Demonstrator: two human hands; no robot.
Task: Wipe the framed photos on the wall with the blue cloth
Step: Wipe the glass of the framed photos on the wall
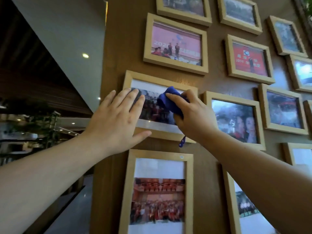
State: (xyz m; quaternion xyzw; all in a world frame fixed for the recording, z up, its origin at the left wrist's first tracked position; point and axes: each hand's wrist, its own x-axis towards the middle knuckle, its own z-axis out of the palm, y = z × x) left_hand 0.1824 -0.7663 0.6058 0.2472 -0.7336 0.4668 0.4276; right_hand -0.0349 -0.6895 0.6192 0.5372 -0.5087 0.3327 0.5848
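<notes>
A light wooden framed photo (152,78) hangs at the middle of the brown wall (214,81). My left hand (118,120) lies flat on its left side, fingers spread over the glass, thumb along the lower frame edge. My right hand (192,117) is closed around a bunched blue cloth (170,100) and presses it against the glass near the photo's right half. A blue loop (182,141) of the cloth dangles below my right wrist.
Several more wooden framed photos cover the wall: one above (175,43), one below (158,191), one just right (234,119), others further right. The wall's left edge (101,98) borders an open hall with a dark ceiling and plants.
</notes>
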